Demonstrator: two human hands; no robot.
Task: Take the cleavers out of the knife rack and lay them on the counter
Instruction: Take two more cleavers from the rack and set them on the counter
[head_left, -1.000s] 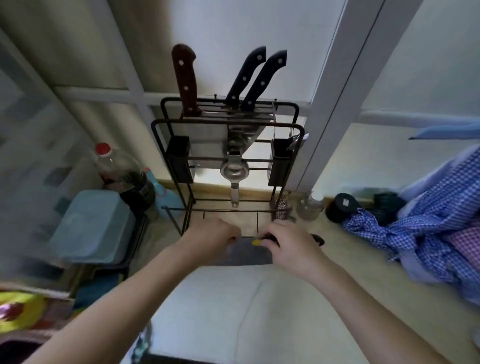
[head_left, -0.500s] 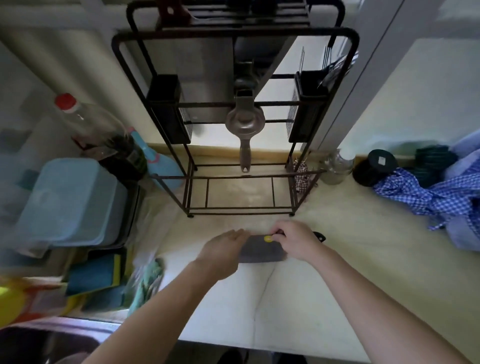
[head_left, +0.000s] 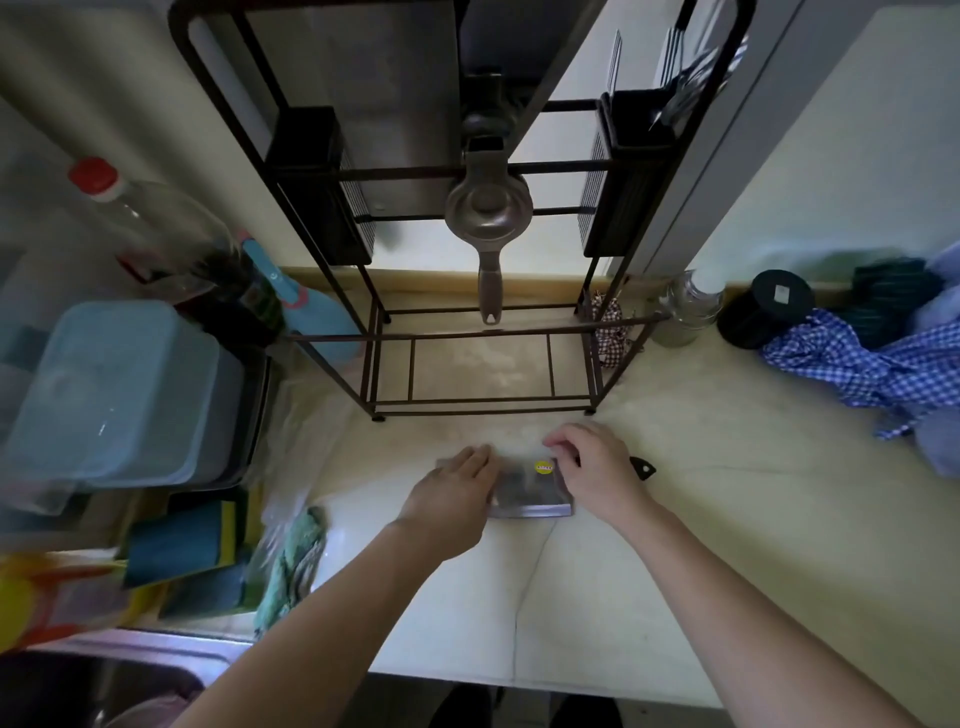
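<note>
A cleaver (head_left: 530, 491) with a grey blade and a yellow sticker lies flat on the pale counter (head_left: 727, 545), in front of the black wire knife rack (head_left: 483, 402). My left hand (head_left: 452, 493) rests palm down on the blade's left end, fingers flat. My right hand (head_left: 597, 470) covers the handle where it meets the blade; only the black handle tip (head_left: 644, 470) shows beyond it. In the rack, a broad steel cleaver blade (head_left: 363, 93) hangs at the upper left with a darker blade (head_left: 498, 36) beside it. Their handles are out of frame.
A metal squeezer (head_left: 488, 213) hangs mid-rack. Left of the rack stand a red-capped bottle (head_left: 93, 174) and a blue plastic box (head_left: 114, 389); sponges (head_left: 182, 545) and a sink (head_left: 78, 686) lie nearer. A glass jar (head_left: 685, 312), black jar (head_left: 769, 306) and checked cloth (head_left: 857, 364) sit right.
The view has tilted down from the rack's top to the counter. The cleaver has gone from held just above the counter to lying flat, with both hands still on it.
</note>
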